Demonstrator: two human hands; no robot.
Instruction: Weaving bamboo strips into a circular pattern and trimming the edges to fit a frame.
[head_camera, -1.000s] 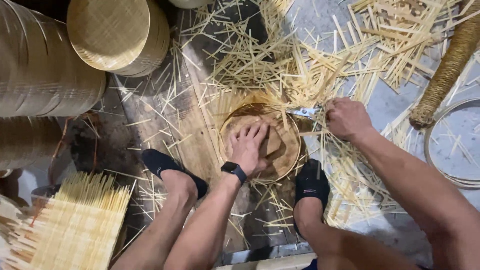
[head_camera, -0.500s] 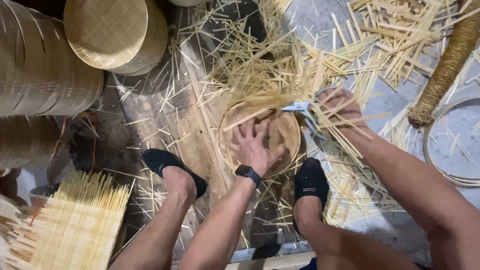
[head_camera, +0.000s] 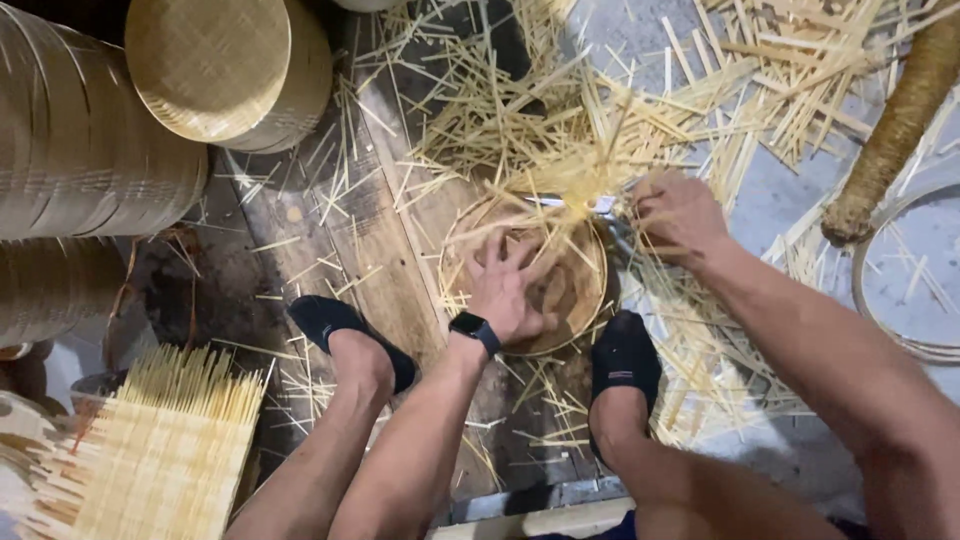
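At frame centre I log a round woven basket (head_camera: 570, 290), flat on a wooden plank (head_camera: 330, 240). My left hand (head_camera: 510, 285) presses inside it, fingers spread. My right hand (head_camera: 680, 215), centre right, is curled tight around scissors (head_camera: 575, 203) at the basket's upper rim. Cut bamboo strips (head_camera: 520, 120) litter the upper frame. Stacked baskets (head_camera: 225, 70) sit upper left.

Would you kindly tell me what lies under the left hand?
The left hand presses flat on a round woven disc lying on a wooden plank. The disc's centre beneath the palm is hidden.
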